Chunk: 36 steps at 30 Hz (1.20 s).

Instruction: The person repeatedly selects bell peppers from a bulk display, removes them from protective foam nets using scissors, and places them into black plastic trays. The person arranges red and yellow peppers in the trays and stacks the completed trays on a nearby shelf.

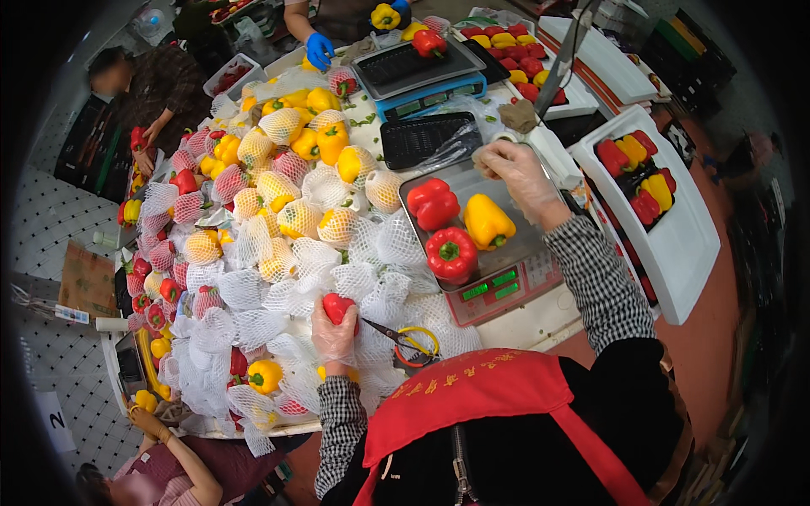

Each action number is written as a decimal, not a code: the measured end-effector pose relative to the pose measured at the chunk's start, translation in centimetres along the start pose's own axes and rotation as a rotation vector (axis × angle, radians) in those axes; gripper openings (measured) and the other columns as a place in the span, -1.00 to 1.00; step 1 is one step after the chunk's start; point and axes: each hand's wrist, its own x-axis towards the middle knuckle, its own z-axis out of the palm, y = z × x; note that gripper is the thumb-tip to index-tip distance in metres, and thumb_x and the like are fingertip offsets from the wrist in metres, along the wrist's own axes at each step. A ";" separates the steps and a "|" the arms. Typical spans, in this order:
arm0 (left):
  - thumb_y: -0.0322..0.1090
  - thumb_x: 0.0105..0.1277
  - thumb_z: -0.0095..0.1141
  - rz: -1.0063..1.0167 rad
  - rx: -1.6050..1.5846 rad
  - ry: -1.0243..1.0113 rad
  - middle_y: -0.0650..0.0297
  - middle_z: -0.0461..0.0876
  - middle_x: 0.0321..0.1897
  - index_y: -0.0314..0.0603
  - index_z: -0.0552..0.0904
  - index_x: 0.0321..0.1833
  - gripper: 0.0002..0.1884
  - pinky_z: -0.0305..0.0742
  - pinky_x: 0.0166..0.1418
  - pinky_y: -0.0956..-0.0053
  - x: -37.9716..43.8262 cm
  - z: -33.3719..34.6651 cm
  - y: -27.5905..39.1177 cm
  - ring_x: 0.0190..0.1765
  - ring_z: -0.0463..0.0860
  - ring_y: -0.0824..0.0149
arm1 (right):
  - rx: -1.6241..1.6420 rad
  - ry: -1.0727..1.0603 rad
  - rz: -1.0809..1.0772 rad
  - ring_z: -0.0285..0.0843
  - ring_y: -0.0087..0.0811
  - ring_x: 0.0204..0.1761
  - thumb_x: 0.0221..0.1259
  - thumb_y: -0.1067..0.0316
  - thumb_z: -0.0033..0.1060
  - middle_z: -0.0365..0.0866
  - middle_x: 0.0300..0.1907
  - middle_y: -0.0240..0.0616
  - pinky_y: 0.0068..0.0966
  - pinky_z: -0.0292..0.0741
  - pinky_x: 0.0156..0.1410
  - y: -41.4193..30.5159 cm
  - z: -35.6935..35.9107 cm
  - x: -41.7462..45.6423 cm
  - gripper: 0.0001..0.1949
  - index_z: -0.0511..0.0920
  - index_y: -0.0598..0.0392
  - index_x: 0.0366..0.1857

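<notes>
My left hand, in a clear plastic glove, grips a red bell pepper above a heap of white foam net sleeves. Right beside it lie scissors with yellow and orange handles. My right hand, also gloved, hovers over the far right part of a red digital scale; its fingers are curled, and whether they pinch anything is unclear. On the metal pan rest two red bell peppers and a yellow bell pepper. Just beyond the scale is a black plastic tray with clear film.
Netted yellow peppers cover the table's middle. A blue scale stands farther back. White foam boxes hold packed peppers at right, near a metal post. Co-workers' hands, one blue-gloved, are around the table.
</notes>
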 end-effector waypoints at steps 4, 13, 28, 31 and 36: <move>-0.02 0.17 0.51 -0.006 -0.037 0.010 -0.13 0.65 0.24 -0.31 0.50 0.46 -0.16 0.57 0.34 0.16 -0.1 -0.1 -0.1 0.24 0.67 -0.10 | -0.330 -0.120 -0.240 0.74 -0.33 -0.22 0.42 0.23 0.26 0.79 -0.30 -0.17 -0.42 0.60 -0.01 3.0 3.4 8.6 -0.78 0.79 0.14 -0.20; -0.05 0.17 0.53 -0.025 0.004 -0.037 -0.13 0.65 0.19 -0.31 0.46 0.49 -0.13 0.59 0.30 0.15 0.1 -0.7 1.0 0.19 0.68 -0.11 | -1.266 -0.653 -0.361 0.76 0.00 -0.06 0.11 0.26 0.42 0.79 -0.21 -0.04 -0.16 0.66 0.11 12.4 9.1 19.9 -0.84 0.79 0.07 -0.30; -0.10 0.17 0.55 0.006 -0.044 -0.017 -0.12 0.64 0.22 -0.35 0.47 0.47 -0.15 0.58 0.33 0.16 0.3 -0.3 0.7 0.21 0.67 -0.10 | -1.331 -0.615 -0.461 0.79 -0.03 -0.04 -0.04 0.47 0.36 0.80 -0.17 -0.07 -0.17 0.70 0.10 15.0 10.3 19.8 -0.80 0.76 0.10 -0.27; -0.10 0.18 0.54 0.003 -0.048 -0.023 -0.12 0.64 0.23 -0.35 0.46 0.47 -0.16 0.57 0.34 0.16 0.3 -0.5 1.0 0.23 0.67 -0.10 | -1.310 -0.607 -0.503 0.79 -0.01 -0.05 -0.04 0.48 0.35 0.79 -0.19 -0.05 -0.17 0.70 0.10 15.5 10.4 19.9 -0.82 0.75 0.13 -0.30; -0.10 0.19 0.53 0.037 0.000 -0.004 -0.13 0.64 0.21 -0.35 0.46 0.47 -0.16 0.58 0.31 0.15 0.0 -0.5 0.7 0.19 0.67 -0.11 | -1.284 -0.501 -0.509 0.78 0.04 -0.02 0.15 0.50 0.20 0.78 -0.18 0.01 -0.14 0.69 0.13 12.1 10.1 18.6 -0.80 0.71 0.18 -0.16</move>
